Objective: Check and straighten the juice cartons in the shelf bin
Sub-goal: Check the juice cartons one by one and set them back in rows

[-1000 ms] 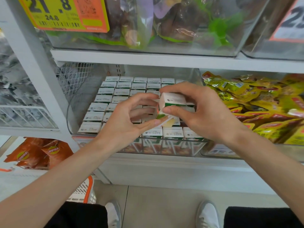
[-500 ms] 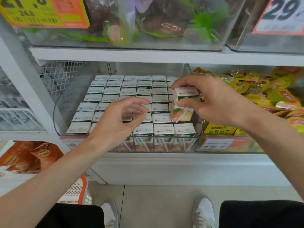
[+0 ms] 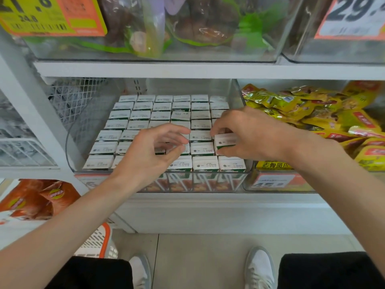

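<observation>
Watching the head view. The shelf bin (image 3: 68, 142) is sitting mid-frame, clear-walled, on a white shelf (image 3: 187, 202). The juice cartons (image 3: 162, 107) are standing upright in it in tight rows, white tops facing up, filling it wall to wall.

Right hand (image 3: 256, 132) is reaching in at the bin's 4 o'clock area. Its grip is pinching the held carton (image 3: 226, 140), with the thumb lying along the near edge and the fingers curling over the far edge. That carton is sitting in the rightmost column, second row from the front. Its top is riding a bit higher than its neighbours, with a strip of green side showing.

Left hand (image 3: 154, 151) is hovering over the front-centre rows, at 9 o'clock of the right hand, near it but apart. Its grip is loosely curled, thumb and forefinger close together, holding nothing I can see. I can't tell whether the fingertips are touching the carton tops.

At the bin's 3 o'clock, just beside it, yellow snack packs (image 3: 312, 109) are piling up in a second clear bin, which is carrying a price tag (image 3: 273, 181) on its front. At 12 o'clock the upper shelf (image 3: 187, 69) is carrying clear bins of bagged goods and a yellow-orange price label (image 3: 52, 15). At 8 o'clock, orange bags (image 3: 37, 197) are lying lower down. At 7 o'clock a white basket (image 3: 100, 238) with an orange rim is standing on the floor beside the person's pale shoes (image 3: 260, 268).
</observation>
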Tool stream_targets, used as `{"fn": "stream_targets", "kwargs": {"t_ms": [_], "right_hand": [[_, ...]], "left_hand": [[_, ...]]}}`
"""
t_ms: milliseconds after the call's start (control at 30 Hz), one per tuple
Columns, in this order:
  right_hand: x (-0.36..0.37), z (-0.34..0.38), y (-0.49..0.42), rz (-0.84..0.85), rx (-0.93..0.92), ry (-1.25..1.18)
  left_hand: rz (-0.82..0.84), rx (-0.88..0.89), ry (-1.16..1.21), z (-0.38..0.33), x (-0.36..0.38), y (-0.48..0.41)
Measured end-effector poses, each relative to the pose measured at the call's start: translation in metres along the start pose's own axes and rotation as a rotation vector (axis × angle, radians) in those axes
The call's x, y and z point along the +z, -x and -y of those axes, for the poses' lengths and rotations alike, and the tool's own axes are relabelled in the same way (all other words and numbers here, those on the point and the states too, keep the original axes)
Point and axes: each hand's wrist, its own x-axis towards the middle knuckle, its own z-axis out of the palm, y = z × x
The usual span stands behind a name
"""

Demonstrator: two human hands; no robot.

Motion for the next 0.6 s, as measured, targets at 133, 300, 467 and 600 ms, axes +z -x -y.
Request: {"fn": "stream_targets", "kwargs": {"t_ms": [133, 300, 467, 600], "right_hand": [[0.001, -0.002, -0.004, 0.052, -0.008, -0.003], [0.006, 0.008, -0.008, -0.004, -0.035, -0.105], [0.013, 0.015, -0.018, 0.023, -0.046, -0.095], [0.012, 0.018, -0.026, 0.062, -0.069, 0.026]], "left_hand": [[-0.009, 0.005, 0.010, 0.002, -0.002, 0.001], [-0.033, 0.003, 0.014, 0.005, -0.009, 0.003], [-0.077, 0.007, 0.024, 0.010, -0.018, 0.004], [-0.080, 0.009, 0.014, 0.013, -0.021, 0.005]]}}
